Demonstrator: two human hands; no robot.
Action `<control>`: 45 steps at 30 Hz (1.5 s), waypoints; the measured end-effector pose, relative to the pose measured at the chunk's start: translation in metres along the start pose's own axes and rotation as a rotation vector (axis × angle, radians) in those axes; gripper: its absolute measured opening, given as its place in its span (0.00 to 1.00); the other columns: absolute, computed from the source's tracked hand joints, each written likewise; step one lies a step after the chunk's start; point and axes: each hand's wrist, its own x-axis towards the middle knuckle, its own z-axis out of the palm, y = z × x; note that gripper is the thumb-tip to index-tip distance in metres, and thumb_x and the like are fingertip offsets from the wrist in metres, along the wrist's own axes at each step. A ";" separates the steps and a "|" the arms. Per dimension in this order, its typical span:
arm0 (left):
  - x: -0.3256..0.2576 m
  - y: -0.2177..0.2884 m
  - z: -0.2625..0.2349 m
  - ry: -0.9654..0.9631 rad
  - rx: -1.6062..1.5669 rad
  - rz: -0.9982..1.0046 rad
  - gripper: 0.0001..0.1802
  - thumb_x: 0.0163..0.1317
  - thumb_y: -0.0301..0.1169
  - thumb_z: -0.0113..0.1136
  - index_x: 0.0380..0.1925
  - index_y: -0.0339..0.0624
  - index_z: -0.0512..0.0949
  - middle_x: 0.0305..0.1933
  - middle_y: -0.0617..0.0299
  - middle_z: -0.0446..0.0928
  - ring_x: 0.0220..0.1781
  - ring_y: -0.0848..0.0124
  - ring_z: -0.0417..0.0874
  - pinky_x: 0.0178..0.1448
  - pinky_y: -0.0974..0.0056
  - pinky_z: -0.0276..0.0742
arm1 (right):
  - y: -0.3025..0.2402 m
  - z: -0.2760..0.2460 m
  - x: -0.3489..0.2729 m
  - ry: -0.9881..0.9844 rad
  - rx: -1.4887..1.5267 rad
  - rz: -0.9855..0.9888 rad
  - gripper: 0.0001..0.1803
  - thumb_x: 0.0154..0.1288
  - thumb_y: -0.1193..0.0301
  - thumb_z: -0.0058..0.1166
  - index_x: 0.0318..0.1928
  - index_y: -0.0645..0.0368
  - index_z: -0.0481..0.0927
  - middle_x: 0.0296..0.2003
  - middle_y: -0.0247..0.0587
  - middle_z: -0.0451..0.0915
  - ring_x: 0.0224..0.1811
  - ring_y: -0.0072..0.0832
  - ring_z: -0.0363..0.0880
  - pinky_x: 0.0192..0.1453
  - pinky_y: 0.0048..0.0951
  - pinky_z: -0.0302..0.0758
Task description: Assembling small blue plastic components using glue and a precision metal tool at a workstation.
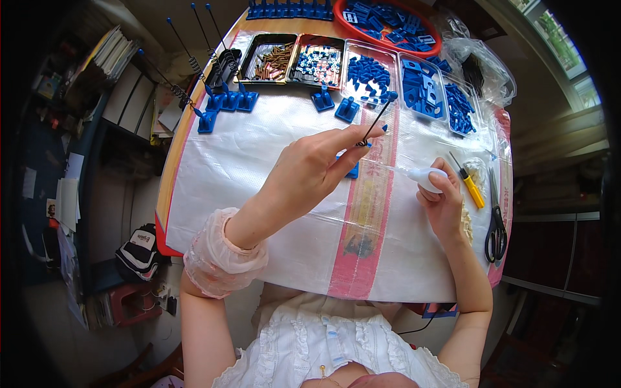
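Between the thumb and fingers of my left hand [310,165] is a thin black spring rod [378,118] with a blue tip, its coil partly hidden by the fingers. Just behind those fingertips a blue plastic piece [353,170] shows, mostly covered by the hand. My right hand [445,210] is closed around a small white squeeze bottle [428,177], its nozzle pointing left toward the left hand. Two blue bracket-like pieces, one a blue base [347,110], the other a blue clip base [322,99], stand on the sheet beyond my left hand.
Along the far side stand a tin of brass screws [273,60], a tin of small parts [315,63], clear trays of blue parts [368,74] and a red basin [438,47]. Blue bases with spring rods [228,100] stand left. Right lie a yellow screwdriver [474,191] and scissors [496,236].
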 end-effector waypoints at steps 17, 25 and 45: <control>0.000 -0.001 0.000 0.006 -0.006 0.010 0.18 0.71 0.21 0.58 0.59 0.40 0.79 0.35 0.57 0.82 0.31 0.74 0.76 0.36 0.67 0.73 | 0.000 -0.005 0.000 0.002 0.035 -0.018 0.12 0.64 0.65 0.58 0.34 0.49 0.66 0.21 0.22 0.61 0.20 0.09 0.54 0.25 0.16 0.51; 0.000 -0.001 0.001 0.003 -0.005 0.009 0.18 0.71 0.22 0.58 0.60 0.41 0.79 0.35 0.58 0.82 0.31 0.75 0.76 0.35 0.68 0.73 | -0.002 -0.012 -0.003 -0.005 0.042 0.004 0.12 0.64 0.65 0.58 0.35 0.49 0.67 0.21 0.22 0.62 0.20 0.10 0.54 0.25 0.16 0.51; 0.001 0.005 0.000 -0.017 -0.023 -0.023 0.17 0.73 0.22 0.55 0.60 0.39 0.79 0.33 0.63 0.79 0.30 0.78 0.72 0.35 0.70 0.69 | 0.003 -0.005 0.002 -0.011 -0.003 0.014 0.13 0.64 0.62 0.59 0.33 0.50 0.68 0.21 0.21 0.64 0.20 0.08 0.54 0.25 0.16 0.50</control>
